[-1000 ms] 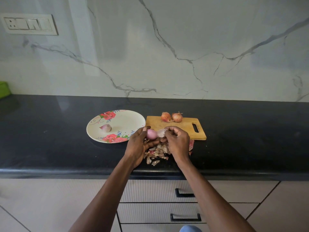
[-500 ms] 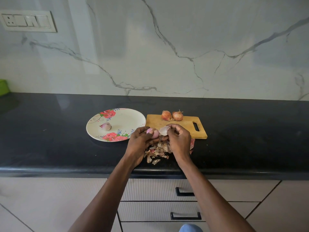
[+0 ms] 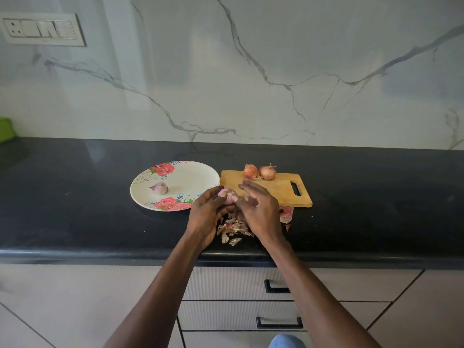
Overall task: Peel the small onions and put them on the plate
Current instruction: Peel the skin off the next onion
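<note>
My left hand (image 3: 207, 214) grips a pinkish, partly peeled small onion (image 3: 229, 196) just above the counter, between the plate and the board. Against that onion's right side, my right hand (image 3: 262, 209) pinches a tan flake of skin, its index finger stretched out over the onion. A floral plate (image 3: 187, 175) lies to the left with one peeled onion (image 3: 160, 188) on it. Two unpeeled brown onions (image 3: 259, 172) sit at the far edge of the wooden cutting board (image 3: 276, 190).
A heap of dry onion peels (image 3: 233, 231) lies under my hands near the black counter's front edge (image 3: 100, 254); a reddish skin (image 3: 286, 214) pokes out beside the board. A green object (image 3: 5, 129) sits far left. Drawers with black handles (image 3: 278, 322) are below.
The pale piece of skin my right hand held up is no longer in view. My right hand's fingers have spread over the onion, which my left hand has turned slightly.
</note>
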The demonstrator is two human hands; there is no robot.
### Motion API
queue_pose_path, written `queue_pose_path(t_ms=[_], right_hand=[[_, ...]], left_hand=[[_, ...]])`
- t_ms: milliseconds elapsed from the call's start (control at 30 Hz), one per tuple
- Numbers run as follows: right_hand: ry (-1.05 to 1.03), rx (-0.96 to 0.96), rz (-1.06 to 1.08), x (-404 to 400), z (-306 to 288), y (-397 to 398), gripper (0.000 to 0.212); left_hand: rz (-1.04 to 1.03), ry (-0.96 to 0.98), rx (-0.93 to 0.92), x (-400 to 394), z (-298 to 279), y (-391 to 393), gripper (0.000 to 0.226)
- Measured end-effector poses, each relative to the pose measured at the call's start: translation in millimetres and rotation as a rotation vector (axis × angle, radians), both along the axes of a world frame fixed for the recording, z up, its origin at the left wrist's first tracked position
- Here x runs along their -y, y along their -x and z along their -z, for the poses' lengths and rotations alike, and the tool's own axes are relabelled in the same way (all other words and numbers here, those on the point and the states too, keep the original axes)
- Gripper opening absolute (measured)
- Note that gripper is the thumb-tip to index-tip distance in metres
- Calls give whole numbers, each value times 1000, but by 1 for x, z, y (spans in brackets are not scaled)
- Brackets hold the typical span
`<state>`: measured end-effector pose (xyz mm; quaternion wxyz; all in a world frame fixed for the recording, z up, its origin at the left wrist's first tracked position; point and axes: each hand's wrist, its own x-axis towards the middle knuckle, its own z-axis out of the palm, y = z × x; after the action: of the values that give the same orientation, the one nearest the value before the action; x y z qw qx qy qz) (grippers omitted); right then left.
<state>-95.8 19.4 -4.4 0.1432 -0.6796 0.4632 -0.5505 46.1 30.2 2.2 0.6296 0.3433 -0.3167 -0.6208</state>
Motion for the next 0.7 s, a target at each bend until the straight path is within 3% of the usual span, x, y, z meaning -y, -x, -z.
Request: queue_pose_path(t_ms=[100, 333, 700], right_hand=[[4, -54, -45, 0, 2, -1, 31], [-101, 80, -53, 1, 1, 6, 12], [48, -195, 112, -1, 4, -6, 5]], left_hand=[[6, 14, 31, -2, 0, 0, 23], [37, 46, 87, -6, -3, 2, 22], [89, 61, 235, -5, -2, 2, 25]])
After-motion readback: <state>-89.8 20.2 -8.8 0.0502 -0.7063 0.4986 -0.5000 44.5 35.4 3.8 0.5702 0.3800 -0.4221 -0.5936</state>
